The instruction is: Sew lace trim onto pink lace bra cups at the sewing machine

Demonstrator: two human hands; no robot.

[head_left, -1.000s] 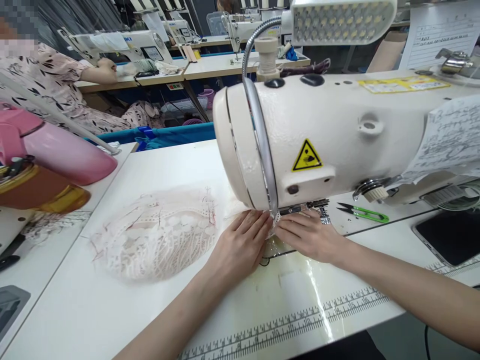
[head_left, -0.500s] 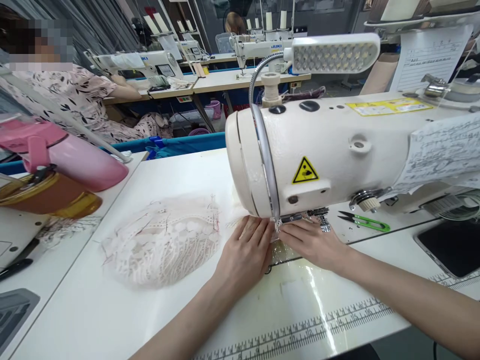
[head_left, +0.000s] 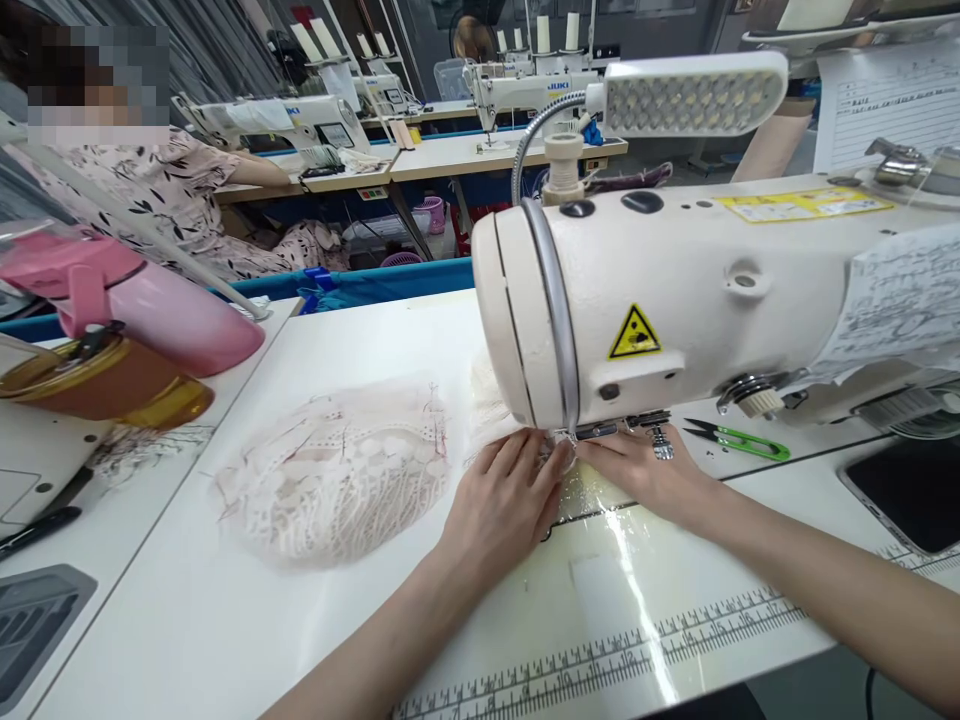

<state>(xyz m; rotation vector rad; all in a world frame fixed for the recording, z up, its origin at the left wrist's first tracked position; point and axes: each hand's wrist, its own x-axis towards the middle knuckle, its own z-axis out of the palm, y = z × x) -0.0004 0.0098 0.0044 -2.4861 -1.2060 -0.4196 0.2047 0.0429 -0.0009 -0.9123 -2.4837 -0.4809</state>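
My left hand [head_left: 504,495] is at the needle area of a white sewing machine [head_left: 645,310], its fingers bent and its thumb and forefinger closed on a piece of pale lace [head_left: 487,410]. The lace runs back beside the machine head and is mostly hidden by it. My right hand [head_left: 652,465] lies just right of the needle, fingers together, with its tips at the lace edge close to my left thumb. Some of its fingers are hidden under the presser bar parts. A separate heap of pale lace [head_left: 337,475] with reddish threads rests on the table at left.
Green thread snips [head_left: 742,440] and a dark phone [head_left: 907,490] lie at right. A printed ruler [head_left: 585,665] runs along the front edge. A pink bottle [head_left: 180,310] and an amber cup [head_left: 112,385] stand at left. Another person [head_left: 172,200] sits beyond.
My left thumb has come out toward the needle and more lace shows behind my left hand. The right hand has tucked slightly further under the machine head. The view has shifted slightly left.
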